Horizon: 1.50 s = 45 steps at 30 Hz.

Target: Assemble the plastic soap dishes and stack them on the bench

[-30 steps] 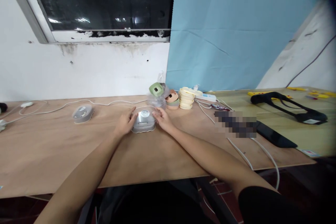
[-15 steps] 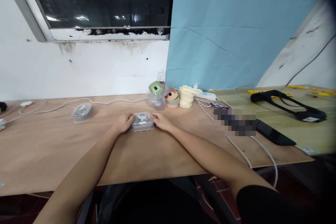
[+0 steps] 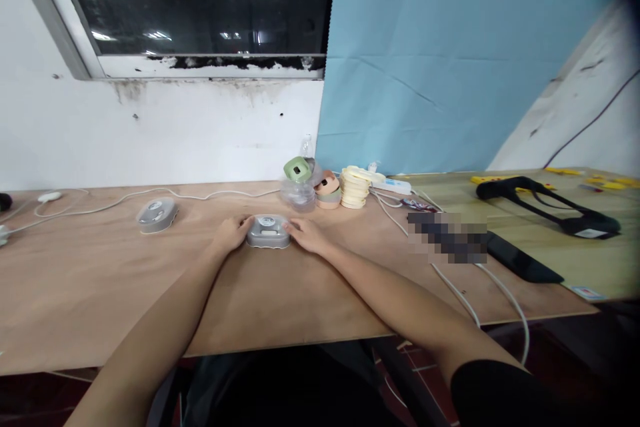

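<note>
Left hand and right hand flank a grey plastic package on the bench, fingers partly curled against its sides, grip firmness unclear. It lies flatter than a second ago, seemingly steadied between them.

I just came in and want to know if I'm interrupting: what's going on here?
A person at the table has both bare hands at a gray case: the left hand on its left side, the right hand on its right. How firmly they grip it isn't clear. A second case sits apart, farther left. Behind the right hand stands a cream stack.
</note>
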Each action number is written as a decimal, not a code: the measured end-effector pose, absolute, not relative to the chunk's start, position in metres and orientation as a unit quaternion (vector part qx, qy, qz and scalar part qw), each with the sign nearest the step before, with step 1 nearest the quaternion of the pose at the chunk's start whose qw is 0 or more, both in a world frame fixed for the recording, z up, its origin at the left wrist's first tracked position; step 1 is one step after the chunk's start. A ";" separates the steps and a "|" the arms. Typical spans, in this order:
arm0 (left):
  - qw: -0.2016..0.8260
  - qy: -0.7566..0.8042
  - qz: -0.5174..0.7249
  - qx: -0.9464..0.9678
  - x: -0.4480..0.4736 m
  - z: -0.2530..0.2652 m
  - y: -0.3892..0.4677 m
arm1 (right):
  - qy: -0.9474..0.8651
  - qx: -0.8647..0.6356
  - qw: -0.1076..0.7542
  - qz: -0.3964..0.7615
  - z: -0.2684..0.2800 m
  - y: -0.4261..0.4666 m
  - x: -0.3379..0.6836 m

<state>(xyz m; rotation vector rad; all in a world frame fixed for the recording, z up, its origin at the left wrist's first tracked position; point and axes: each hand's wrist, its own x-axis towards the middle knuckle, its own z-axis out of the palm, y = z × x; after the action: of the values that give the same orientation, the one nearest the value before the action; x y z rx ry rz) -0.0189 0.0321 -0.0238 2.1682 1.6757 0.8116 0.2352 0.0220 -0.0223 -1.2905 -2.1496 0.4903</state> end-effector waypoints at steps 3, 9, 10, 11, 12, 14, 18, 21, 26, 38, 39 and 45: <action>0.084 0.580 0.368 0.722 -0.029 -0.030 0.043 | -0.821 -0.477 0.255 0.181 -0.022 0.020 0.235; 0.054 0.655 0.375 0.654 -0.066 -0.023 0.052 | -0.853 -0.470 0.179 0.142 -0.017 0.015 0.236; 0.040 0.689 0.362 0.627 -0.073 -0.020 0.051 | -0.855 -0.468 0.174 0.139 -0.016 0.014 0.236; 0.025 0.722 0.350 0.597 -0.081 -0.018 0.049 | -0.857 -0.467 0.169 0.138 -0.015 0.013 0.236; 0.011 0.748 0.344 0.568 -0.087 -0.015 0.048 | -0.858 -0.466 0.165 0.137 -0.014 0.012 0.236; -0.014 0.771 0.343 0.536 -0.098 -0.012 0.044 | -0.859 -0.466 0.160 0.136 -0.012 0.011 0.237; -0.046 0.781 0.322 0.534 -0.104 -0.012 0.040 | -0.861 -0.463 0.161 0.137 -0.012 0.011 0.237; -0.058 0.792 0.291 0.534 -0.102 -0.014 0.041 | -0.862 -0.459 0.165 0.137 -0.015 0.012 0.237; -0.044 0.796 0.283 0.533 -0.102 -0.016 0.042 | -0.863 -0.457 0.169 0.133 -0.018 0.014 0.239; -0.096 0.836 0.327 0.429 -0.105 -0.018 0.037 | -0.864 -0.444 0.205 0.119 -0.022 0.017 0.238; -0.095 0.840 0.331 0.419 -0.104 -0.017 0.036 | -0.864 -0.437 0.230 0.098 -0.019 0.019 0.241; -0.082 0.847 0.339 0.402 -0.099 -0.014 0.036 | -0.694 -0.496 0.514 -0.085 -0.002 0.058 0.309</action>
<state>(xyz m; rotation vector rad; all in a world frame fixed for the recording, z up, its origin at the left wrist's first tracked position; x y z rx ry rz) -0.0992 0.0361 -0.0143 1.3327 2.8086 1.1233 0.3086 0.0580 -0.0017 -1.1920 -1.6686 -0.2048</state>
